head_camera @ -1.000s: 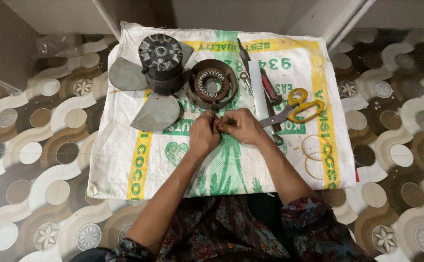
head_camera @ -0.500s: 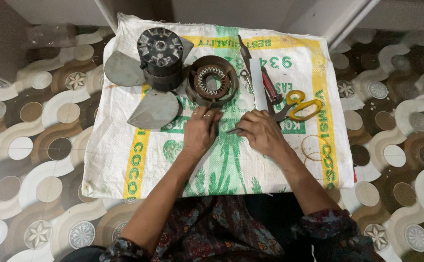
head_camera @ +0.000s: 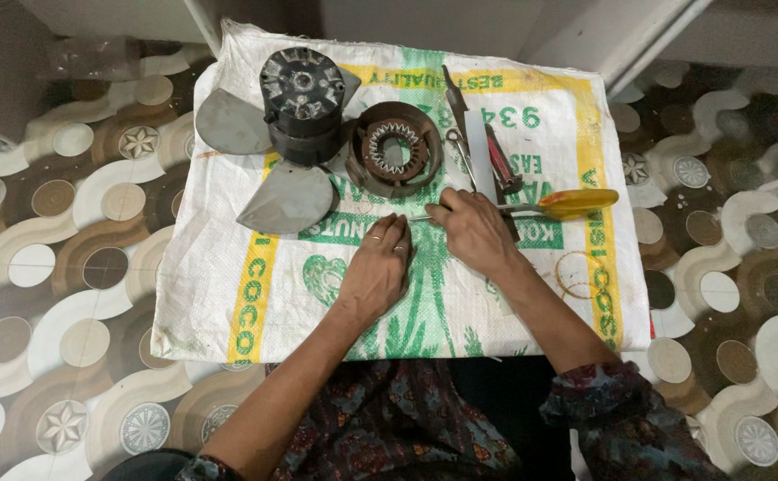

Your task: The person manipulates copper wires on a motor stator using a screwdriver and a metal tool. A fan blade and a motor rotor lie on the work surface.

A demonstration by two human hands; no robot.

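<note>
In the head view, the right hand at mid-frame is closed around yellow-handled scissors, handle pointing right. The left hand lies open and flat on the woven sack, holding nothing. Above them sit a round motor ring, a fan motor with blades, and pliers.
</note>
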